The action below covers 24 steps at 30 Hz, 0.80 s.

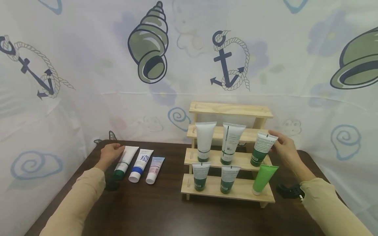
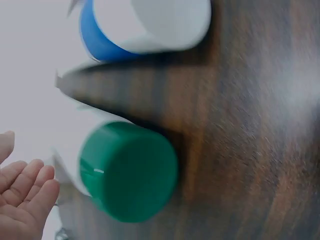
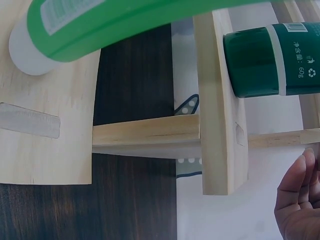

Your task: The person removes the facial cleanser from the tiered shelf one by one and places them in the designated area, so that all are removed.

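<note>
My left hand (image 1: 110, 153) reaches over the flat end of a white tube with a green cap (image 1: 125, 163) lying on the table. In the left wrist view its fingers (image 2: 33, 182) are loosely bent, thumb apart, beside that tube. To its right lie a white tube with a blue cap (image 1: 141, 165) and a small pink-and-blue tube (image 1: 155, 169). My right hand (image 1: 284, 146) pinches the top edge of a white-and-dark-green tube (image 1: 262, 149), which stands cap down, leaning right, on the rack's second shelf; its thumb is mostly hidden.
A stepped wooden rack (image 1: 230, 109) stands on the dark table (image 1: 141, 209). Two tall white tubes (image 1: 204, 141) share the second shelf. Below are two small white-and-green tubes (image 1: 200, 177) and a bright green tube (image 1: 263, 178). A patterned cloth (image 1: 189, 59) hangs behind.
</note>
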{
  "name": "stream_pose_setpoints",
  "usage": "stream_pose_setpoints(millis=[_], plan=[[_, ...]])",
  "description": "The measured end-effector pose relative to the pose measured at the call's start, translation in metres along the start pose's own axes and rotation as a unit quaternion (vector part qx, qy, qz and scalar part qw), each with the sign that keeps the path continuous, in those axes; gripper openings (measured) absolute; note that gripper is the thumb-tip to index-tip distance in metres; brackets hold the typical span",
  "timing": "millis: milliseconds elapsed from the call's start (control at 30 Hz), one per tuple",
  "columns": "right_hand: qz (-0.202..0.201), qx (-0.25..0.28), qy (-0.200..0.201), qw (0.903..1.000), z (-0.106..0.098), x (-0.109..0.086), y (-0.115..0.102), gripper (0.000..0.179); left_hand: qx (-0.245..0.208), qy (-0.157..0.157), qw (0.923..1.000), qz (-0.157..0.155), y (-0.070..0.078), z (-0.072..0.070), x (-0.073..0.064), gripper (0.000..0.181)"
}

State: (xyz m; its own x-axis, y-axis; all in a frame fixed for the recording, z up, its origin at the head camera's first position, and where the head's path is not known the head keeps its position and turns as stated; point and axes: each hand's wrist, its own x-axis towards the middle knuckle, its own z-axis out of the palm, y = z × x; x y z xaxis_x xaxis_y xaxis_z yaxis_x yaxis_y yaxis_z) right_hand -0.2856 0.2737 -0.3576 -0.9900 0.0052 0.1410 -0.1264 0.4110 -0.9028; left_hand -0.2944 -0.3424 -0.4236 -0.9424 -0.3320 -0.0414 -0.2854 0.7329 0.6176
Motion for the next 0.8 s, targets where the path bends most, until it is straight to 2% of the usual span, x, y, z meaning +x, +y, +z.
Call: stream_pose_setpoints(millis=[67, 167, 233, 367, 533, 800], plan=[[0.006, -0.006, 0.000, 1.0000, 0.000, 0.000, 0.000, 0.050, 0.001, 0.012, 0.9997, 0.019, 0.007, -0.004, -0.002, 0.053], [0.005, -0.013, 0.002, 0.9999, -0.001, 0.002, -0.002, 0.050, -0.009, 0.013, 0.9992, 0.037, 0.019, -0.008, -0.004, 0.054], [0.002, -0.016, 0.004, 0.9999, -0.002, 0.003, -0.002, 0.050, -0.018, 0.005, 0.9986, 0.050, 0.030, -0.011, -0.008, 0.056], [-0.004, -0.013, 0.005, 0.9999, -0.003, 0.003, -0.002, 0.050, -0.086, -0.028, 0.9933, 0.072, 0.052, -0.013, -0.017, 0.058], [-0.002, -0.001, 0.005, 1.0000, -0.001, 0.002, 0.000, 0.049, -0.187, -0.087, 0.9719, 0.114, 0.084, -0.011, -0.033, 0.058], [0.004, 0.002, 0.012, 0.9999, 0.000, 0.003, 0.002, 0.049, -0.249, -0.156, 0.9384, 0.182, 0.135, -0.006, -0.065, 0.057]])
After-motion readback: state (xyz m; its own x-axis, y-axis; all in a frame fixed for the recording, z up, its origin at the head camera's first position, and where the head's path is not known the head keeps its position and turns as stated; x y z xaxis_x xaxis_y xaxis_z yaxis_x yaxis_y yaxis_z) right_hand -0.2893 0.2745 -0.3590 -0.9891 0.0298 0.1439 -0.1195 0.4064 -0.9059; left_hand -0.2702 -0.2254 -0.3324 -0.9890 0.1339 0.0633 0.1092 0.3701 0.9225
